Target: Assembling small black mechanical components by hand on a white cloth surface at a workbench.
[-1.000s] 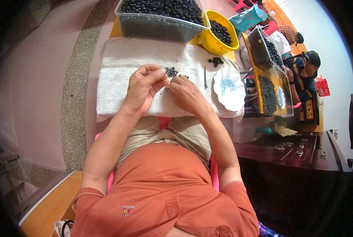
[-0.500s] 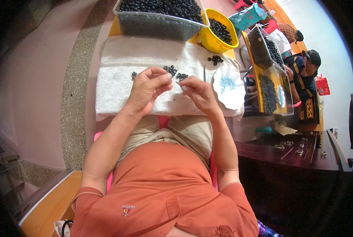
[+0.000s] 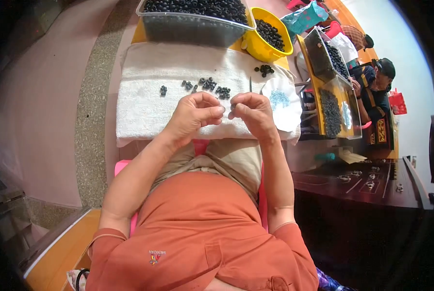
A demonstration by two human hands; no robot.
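Observation:
Both my hands are pinched close together over a white towel point(image 3: 144, 116), fingertips almost meeting. My left hand point(image 3: 193, 116) presses thumb and index finger together, and whatever is between them is too small to make out. A small black part point(image 3: 233, 107) shows at the fingertips of my right hand point(image 3: 256, 115). Just beyond my hands lie loose clusters of small black ring-like parts point(image 3: 207, 83). Another small cluster point(image 3: 163, 90) sits farther left. To the right is a white scalloped dish point(image 3: 287, 120) holding tiny pale-blue pieces point(image 3: 279, 99).
A clear bin point(image 3: 192, 30) full of black parts stands at the far edge, beside a yellow basin point(image 3: 260, 51) of similar parts. A thin dark tool point(image 3: 250, 84) and some black parts point(image 3: 264, 71) lie nearby. Another person point(image 3: 378, 87) sits at the right by more bins point(image 3: 326, 58).
My right hand has shifted right and turned so its fingertips face my left hand. Both hands have come slightly nearer to me, uncovering more black parts on the towel.

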